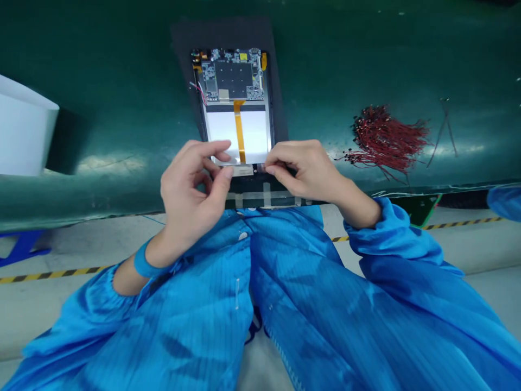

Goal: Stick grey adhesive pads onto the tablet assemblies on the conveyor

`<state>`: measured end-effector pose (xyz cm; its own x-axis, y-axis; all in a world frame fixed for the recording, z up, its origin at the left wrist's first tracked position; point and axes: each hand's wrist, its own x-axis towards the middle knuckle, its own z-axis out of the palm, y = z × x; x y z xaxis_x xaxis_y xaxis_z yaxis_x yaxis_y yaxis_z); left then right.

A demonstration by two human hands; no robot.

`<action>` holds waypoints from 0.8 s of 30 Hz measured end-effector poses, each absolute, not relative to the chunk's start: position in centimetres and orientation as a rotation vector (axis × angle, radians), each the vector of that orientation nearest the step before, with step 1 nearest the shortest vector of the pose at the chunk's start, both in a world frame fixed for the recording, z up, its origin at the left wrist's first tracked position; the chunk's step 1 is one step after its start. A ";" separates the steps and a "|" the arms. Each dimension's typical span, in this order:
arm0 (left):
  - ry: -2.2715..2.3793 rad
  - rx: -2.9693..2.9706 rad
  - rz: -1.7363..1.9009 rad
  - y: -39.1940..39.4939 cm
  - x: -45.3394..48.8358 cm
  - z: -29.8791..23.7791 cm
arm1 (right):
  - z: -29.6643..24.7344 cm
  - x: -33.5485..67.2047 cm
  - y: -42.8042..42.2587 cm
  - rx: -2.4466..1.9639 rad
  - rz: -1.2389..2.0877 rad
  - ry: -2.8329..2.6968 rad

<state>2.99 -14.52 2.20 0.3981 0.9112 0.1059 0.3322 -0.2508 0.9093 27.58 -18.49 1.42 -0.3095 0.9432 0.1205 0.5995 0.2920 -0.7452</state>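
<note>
An opened tablet (254,130) lies on a dark mat (223,32) in front of me, its circuit board (234,76) at the far end. An orange flat cable (239,133) runs from the board down the pale back panel. Over the tablet's near left corner is my left hand (199,179), its fingers curved and apart with nothing between them. My right hand (299,165) is at the near right corner, thumb and forefinger pinched together at the tablet's edge. Whatever is in that pinch is too small to make out. A pale strip (242,170) sits along the near edge between the hands.
On the green table (325,65), a bundle of red wires with small black ends (386,136) lies to the right, with a separate wire pair (444,130) beyond it. A white sheet-like object (24,127) stands at the left. The table's front edge is close to my body.
</note>
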 end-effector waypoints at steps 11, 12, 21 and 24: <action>0.966 2.553 0.902 -16.3 -0.1 -2.2 | 0.9 27.2 -18.1 -1.416 0.836 -2.312; 0.957 2.540 0.888 -16.4 0.0 -2.4 | 0.9 27.2 -18.1 -1.420 0.830 -2.315; 0.813 2.598 0.872 -16.0 0.3 -3.5 | 1.1 27.1 -18.2 -1.433 0.819 -2.327; 0.775 2.553 0.907 -15.9 0.7 -3.7 | 1.2 26.9 -18.2 -1.439 0.801 -2.364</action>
